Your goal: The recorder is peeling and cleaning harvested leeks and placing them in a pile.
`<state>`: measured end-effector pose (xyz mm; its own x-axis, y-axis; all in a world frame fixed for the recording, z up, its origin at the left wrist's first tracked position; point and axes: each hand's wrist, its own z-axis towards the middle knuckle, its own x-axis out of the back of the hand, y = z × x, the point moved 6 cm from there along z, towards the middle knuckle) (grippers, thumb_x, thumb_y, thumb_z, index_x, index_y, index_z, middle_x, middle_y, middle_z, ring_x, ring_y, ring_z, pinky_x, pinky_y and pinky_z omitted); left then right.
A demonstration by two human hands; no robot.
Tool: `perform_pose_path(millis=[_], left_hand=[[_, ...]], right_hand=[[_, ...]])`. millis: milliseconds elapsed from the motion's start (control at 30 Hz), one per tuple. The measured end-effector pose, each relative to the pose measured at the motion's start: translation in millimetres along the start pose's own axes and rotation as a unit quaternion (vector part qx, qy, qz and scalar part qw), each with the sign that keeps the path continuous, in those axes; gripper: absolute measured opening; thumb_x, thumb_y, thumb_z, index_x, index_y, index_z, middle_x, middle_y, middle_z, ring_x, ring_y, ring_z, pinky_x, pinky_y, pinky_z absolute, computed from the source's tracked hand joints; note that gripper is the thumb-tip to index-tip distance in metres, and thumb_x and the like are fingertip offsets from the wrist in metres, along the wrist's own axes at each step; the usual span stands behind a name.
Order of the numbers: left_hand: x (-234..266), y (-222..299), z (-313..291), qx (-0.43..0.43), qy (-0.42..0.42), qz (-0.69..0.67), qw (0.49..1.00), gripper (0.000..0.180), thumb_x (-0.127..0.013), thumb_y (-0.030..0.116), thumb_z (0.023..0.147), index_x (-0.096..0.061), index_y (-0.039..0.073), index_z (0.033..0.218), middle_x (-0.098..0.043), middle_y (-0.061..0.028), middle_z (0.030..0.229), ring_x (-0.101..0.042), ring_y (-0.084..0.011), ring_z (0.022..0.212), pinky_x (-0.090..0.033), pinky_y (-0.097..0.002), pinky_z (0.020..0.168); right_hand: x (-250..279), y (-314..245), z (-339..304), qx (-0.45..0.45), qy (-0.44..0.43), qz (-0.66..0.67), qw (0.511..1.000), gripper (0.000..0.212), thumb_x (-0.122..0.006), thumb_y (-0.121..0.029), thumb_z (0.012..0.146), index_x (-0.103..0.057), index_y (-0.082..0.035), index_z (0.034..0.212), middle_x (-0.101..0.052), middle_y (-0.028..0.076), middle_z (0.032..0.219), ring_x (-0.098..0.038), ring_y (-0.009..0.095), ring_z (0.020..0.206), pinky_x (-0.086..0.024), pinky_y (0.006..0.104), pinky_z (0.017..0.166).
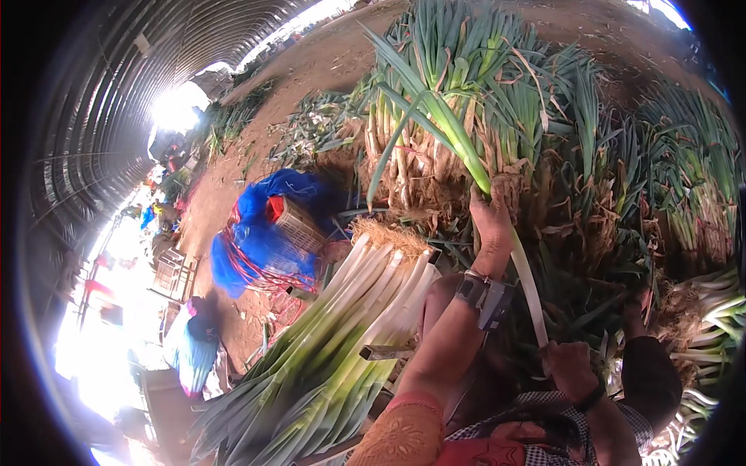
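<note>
One long leek (530, 291) slants across between my two hands, its green leaves up and away to the left and its white shank down toward me. My left hand (491, 217) is wrapped round it where white turns to green. Close to the root end, my right hand (571, 369) is closed on the lower shank; its fingertips are partly hidden. To the left of my left forearm lies a heap of clean leeks (342, 318), roots away from me and leaves toward me, resting on a metal frame (388, 352).
Tall bundles of untrimmed leeks (458, 70) stand ahead, and more stand at the right (691, 171). White-shanked leeks (711, 311) lie at the right edge. Blue netting (260, 233) and a plastic crate (299, 225) sit on the dirt floor (233, 314) beyond the heap.
</note>
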<state>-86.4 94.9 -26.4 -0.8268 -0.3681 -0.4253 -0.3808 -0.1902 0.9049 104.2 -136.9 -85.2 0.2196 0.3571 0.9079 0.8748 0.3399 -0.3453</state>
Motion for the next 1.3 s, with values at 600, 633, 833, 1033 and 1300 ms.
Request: perform_pose_path(millis=[600, 633, 833, 1033, 1300], left_hand=[[60, 28, 53, -0.018, -0.018, -0.215, 0.976, 0.036, -0.051, 0.047, 0.099, -0.047, 0.012, 0.102, -0.051, -0.0015, 0.069, -0.051, -0.0148, 0.056, -0.045, -0.0303, 0.05], [60, 28, 51, -0.01, -0.034, -0.22, 0.975, 0.038, -0.049, 0.049, 0.099, -0.046, 0.012, 0.101, -0.05, -0.0021, 0.07, -0.05, -0.0154, 0.058, -0.045, -0.0313, 0.053], [32, -2, 28, 0.105, -0.097, -0.249, 0.958, 0.04, -0.05, 0.049, 0.098, -0.053, 0.009, 0.101, -0.049, -0.0027, 0.073, -0.048, -0.0144, 0.062, -0.043, -0.0294, 0.054], [54, 16, 30, 0.013, -0.17, -0.153, 0.973, 0.031, -0.055, 0.028, 0.098, -0.055, 0.003, 0.117, -0.054, -0.0076, 0.083, -0.053, -0.0175, 0.067, -0.048, -0.0319, 0.059], [34, 39, 54, 0.109, -0.361, -0.428, 0.821, 0.041, -0.064, 0.027, 0.094, -0.052, 0.0, 0.122, -0.043, -0.001, 0.074, -0.041, -0.0068, 0.056, -0.042, -0.023, 0.045]], right_hand=[[-49, 133, -46, -0.008, 0.042, 0.086, 0.995, 0.014, -0.062, -0.021, 0.087, -0.063, -0.008, 0.09, -0.061, 0.01, 0.086, -0.06, 0.032, 0.079, -0.046, 0.0466, 0.075], [-42, 136, -42, 0.01, 0.077, 0.099, 0.992, 0.014, -0.062, -0.021, 0.087, -0.063, -0.008, 0.088, -0.061, 0.011, 0.084, -0.06, 0.032, 0.077, -0.046, 0.0467, 0.071], [55, 102, 38, -0.051, 0.232, 0.196, 0.951, 0.018, -0.056, -0.013, 0.091, -0.062, 0.001, 0.1, -0.064, 0.018, 0.102, -0.061, 0.039, 0.095, -0.049, 0.0431, 0.081], [2, -4, 69, 0.296, 0.242, 0.127, 0.915, 0.023, -0.053, -0.009, 0.09, -0.059, 0.0, 0.11, -0.061, 0.018, 0.109, -0.063, 0.032, 0.086, -0.052, 0.0404, 0.071], [15, 13, -6, 0.13, 0.107, 0.301, 0.939, 0.013, -0.061, -0.015, 0.091, -0.064, -0.007, 0.1, -0.06, 0.007, 0.069, -0.058, 0.025, 0.057, -0.045, 0.0358, 0.05]])
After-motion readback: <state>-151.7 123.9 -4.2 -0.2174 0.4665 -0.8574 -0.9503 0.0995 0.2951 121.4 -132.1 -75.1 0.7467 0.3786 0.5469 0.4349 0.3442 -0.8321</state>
